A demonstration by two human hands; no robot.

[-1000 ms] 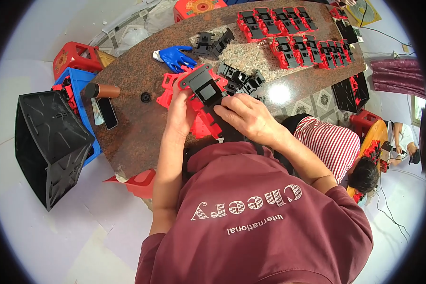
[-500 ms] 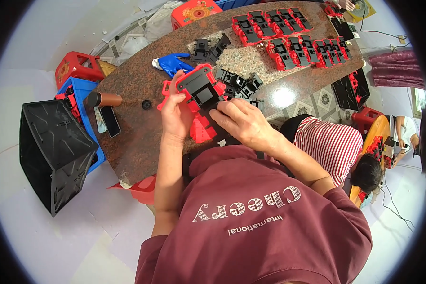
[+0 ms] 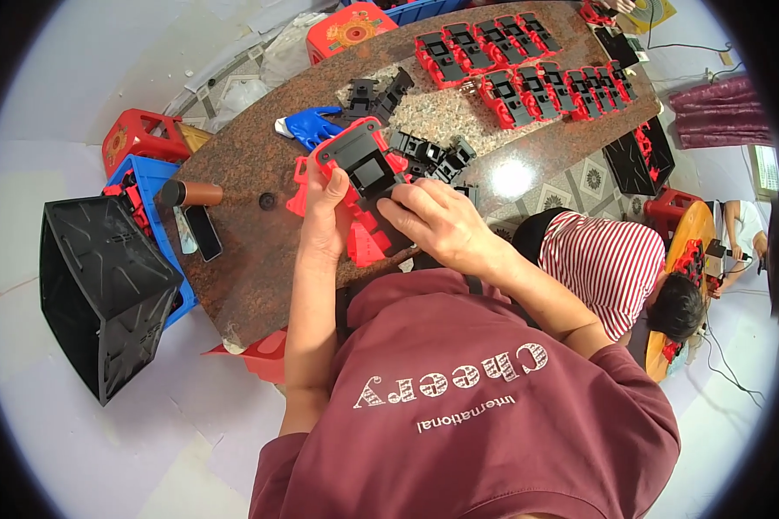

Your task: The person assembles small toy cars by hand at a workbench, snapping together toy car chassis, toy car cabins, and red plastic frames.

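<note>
A red and black plastic assembly (image 3: pixel 361 166) lies on the brown stone table (image 3: pixel 242 251) in front of me. My left hand (image 3: pixel 324 216) grips its left edge, thumb on top. On its lower right end rests my right hand (image 3: pixel 437 221), fingers closed over the black part there. More red plastic pieces (image 3: pixel 365 242) lie under the assembly. Several loose black parts (image 3: pixel 430 156) sit just beyond my right hand, and a blue plastic piece (image 3: pixel 310 126) lies beyond my left hand.
Rows of finished red and black assemblies (image 3: pixel 519 73) line the far table side. A phone (image 3: pixel 203 233) and a brown cylinder (image 3: pixel 190 192) lie at the left. A black bin (image 3: pixel 104 285), blue crate (image 3: pixel 151 186) and red stools (image 3: pixel 143 138) stand left. A person in a striped shirt (image 3: pixel 610 268) sits below right.
The assembly and both hands sit slightly higher and more upright in the picture. My right hand has slid onto the lower black part of the assembly.
</note>
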